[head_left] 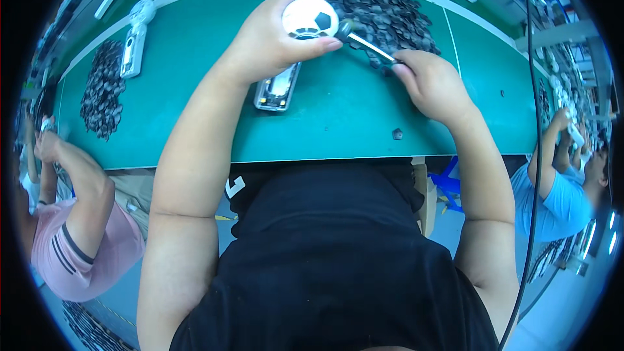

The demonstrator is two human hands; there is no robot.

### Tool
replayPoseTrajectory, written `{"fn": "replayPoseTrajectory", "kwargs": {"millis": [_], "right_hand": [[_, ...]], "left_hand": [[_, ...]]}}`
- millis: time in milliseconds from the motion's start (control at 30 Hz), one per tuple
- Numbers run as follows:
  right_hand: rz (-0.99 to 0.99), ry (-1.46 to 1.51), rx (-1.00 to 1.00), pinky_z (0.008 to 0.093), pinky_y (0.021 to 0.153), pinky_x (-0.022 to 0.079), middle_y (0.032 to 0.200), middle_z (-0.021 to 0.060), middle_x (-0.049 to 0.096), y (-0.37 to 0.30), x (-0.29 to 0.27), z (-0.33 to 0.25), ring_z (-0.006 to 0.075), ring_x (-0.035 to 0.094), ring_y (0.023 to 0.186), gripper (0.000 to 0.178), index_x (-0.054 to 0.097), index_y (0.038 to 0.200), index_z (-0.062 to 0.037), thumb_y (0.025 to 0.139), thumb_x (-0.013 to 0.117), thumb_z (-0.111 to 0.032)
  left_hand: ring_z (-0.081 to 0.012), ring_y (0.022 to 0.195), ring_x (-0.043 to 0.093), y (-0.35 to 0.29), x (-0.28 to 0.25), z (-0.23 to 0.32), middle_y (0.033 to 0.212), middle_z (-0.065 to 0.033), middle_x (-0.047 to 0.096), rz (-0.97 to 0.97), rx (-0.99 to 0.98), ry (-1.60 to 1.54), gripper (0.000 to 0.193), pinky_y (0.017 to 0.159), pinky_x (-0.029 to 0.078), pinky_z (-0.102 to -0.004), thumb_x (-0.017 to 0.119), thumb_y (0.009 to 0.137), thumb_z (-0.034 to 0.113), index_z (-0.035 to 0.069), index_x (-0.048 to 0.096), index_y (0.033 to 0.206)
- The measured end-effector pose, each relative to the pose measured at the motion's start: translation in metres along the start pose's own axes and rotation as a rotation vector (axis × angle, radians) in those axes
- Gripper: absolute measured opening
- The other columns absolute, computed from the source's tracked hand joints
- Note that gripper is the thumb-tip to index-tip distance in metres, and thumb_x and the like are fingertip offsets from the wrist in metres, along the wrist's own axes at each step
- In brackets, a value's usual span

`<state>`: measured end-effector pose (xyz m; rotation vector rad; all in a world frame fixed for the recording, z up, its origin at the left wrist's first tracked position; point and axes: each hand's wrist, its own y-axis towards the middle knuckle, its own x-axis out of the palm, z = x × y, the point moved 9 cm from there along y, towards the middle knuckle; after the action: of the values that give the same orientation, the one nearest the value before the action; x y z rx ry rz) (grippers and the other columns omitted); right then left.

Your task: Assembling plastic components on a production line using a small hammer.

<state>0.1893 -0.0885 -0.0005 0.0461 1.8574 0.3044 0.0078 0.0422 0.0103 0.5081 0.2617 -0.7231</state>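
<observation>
My left hand [273,39] is wrapped round a white ball [300,16] with black pentagon patches, like a small football. Below that hand, an oblong white housing [278,89] with its inner parts showing seems joined to the ball; the joint is hidden. Closed round the grip of a small hammer [372,47] is my right hand [434,84]. The tool's metal shaft points up and left, and its dark head is close beside the ball; whether they touch I cannot tell. Behind the hammer lies a heap of black pentagon pieces [390,16].
A second black heap [103,91] and another white ball-headed device [134,42] lie at left on the green table [338,133]. One loose black pentagon [398,134] is near the front edge. A black cable [532,156] hangs at right. Co-workers sit on both sides.
</observation>
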Motion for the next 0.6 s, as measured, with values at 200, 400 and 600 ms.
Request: {"fn": "replayPoseTrajectory", "kwargs": {"millis": [200,400,600], "right_hand": [[0.080,-0.095,-0.126,0.0457,0.082,0.051,0.089,0.0132,0.066,-0.015,-0.015,-0.014,0.0352,0.064,0.092,0.015,0.067,0.095,-0.0065,0.091,0.070,-0.021],[-0.317,0.159,0.006,0.0447,0.082,0.051,0.089,0.0129,0.064,-0.058,0.005,-0.030,0.0341,0.063,0.092,0.016,0.064,0.091,-0.0059,0.085,0.074,-0.017],[-0.352,0.251,0.050,0.0443,0.079,0.051,0.088,0.0139,0.063,-0.060,0.014,-0.028,0.0342,0.063,0.090,0.014,0.063,0.091,-0.0052,0.085,0.074,-0.013]], "left_hand": [[-0.0127,0.090,0.065,0.001,0.003,0.006,0.101,-0.0058,0.068,-0.045,0.041,-0.001,0.056,0.079,0.054,-0.0267,0.087,0.075,0.028,0.005,0.062,0.120],[-0.0158,0.092,0.068,0.002,-0.014,0.004,0.107,-0.0086,0.069,-0.032,-0.020,-0.069,0.060,0.082,0.055,-0.0300,0.084,0.080,0.034,0.004,0.062,0.126],[-0.0233,0.092,0.071,0.013,-0.070,-0.062,0.112,-0.0139,0.070,0.391,-0.159,-0.919,0.043,0.080,0.058,-0.0326,0.065,0.099,0.036,0.005,0.059,0.129]]}}
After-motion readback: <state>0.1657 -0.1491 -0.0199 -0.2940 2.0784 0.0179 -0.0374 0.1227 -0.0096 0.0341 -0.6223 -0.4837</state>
